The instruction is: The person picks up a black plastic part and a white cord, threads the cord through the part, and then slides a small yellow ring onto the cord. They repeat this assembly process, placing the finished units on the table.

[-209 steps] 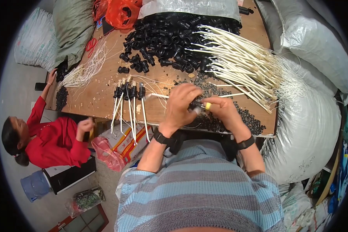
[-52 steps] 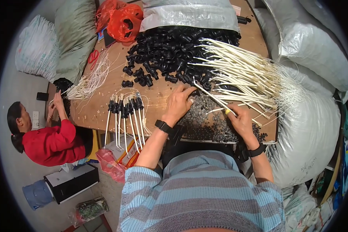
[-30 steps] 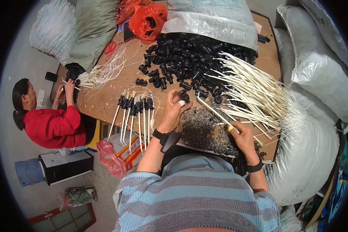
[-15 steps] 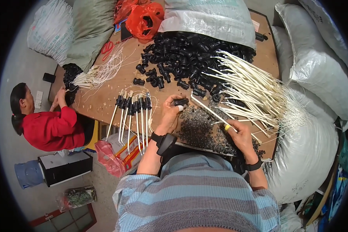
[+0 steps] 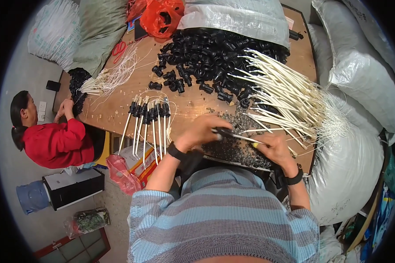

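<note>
Both hands meet low over the near edge of the wooden table [image 5: 118, 105], above a scatter of tiny black pieces [image 5: 235, 147]. The left hand [image 5: 202, 130] has its fingers curled shut around a small black socket [image 5: 221, 131], of which only a dark sliver shows past the knuckles. The right hand [image 5: 274, 149] pinches a thin white wire [image 5: 245, 138] whose near end lies at the socket; whether the tip is already inside cannot be told, since the left fingers cover the joint. A yellow band on one right finger is barely visible. Just left of the left hand, a row of finished sockets on white wires [image 5: 151, 118] lies side by side, the wire ends hanging past the table edge. Farther back sits a heap of black sockets [image 5: 206, 48], its far part hidden under a grey sack [image 5: 232, 17], and to the right a thick sheaf of white wires [image 5: 285, 94] fans out, its loose ends spilling onto a large white bag [image 5: 346, 162]. At the far left a person in red [image 5: 57, 142] has a hand at another wire bundle [image 5: 105, 81]; what that hand holds is too small to make out.
</note>
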A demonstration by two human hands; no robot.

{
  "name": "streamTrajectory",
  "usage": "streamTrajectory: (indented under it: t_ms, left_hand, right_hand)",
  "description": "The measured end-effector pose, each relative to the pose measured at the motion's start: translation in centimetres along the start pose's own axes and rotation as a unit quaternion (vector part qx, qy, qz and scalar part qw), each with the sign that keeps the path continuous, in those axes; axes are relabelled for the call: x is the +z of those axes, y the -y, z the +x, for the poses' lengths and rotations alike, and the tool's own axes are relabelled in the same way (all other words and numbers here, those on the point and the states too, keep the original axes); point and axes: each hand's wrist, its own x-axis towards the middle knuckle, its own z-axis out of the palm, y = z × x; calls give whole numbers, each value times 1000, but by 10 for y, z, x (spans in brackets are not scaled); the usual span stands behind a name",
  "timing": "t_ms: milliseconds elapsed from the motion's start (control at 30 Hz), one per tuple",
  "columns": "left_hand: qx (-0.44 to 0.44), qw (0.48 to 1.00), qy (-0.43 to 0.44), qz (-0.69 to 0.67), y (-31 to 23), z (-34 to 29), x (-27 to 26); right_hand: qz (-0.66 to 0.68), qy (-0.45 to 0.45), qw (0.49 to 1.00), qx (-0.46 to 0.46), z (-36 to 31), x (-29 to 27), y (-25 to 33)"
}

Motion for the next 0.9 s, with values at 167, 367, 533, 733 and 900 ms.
streamTrajectory:
  t_ms: [167,367,533,733,900]
  left_hand:
    - [-19,993,9,118,-56,22,27]
    - [-366,918,-72,135,-20,-15,19]
    - [-373,872,-185,-259,-29,6,48]
    - [-372,907,-177,-90,-19,-5,36]
    - [-322,930,-132,-118,-23,-3,36]
  right_hand:
    - [-170,-124,977,43,22,24,11]
    - [631,-53,774,24,6,-25,3]
    - [-91,0,996,0,28,43,20]
    - [-20,-90,993,68,15,43,10]
    - [-53,-111,992,-16,21,44,22]
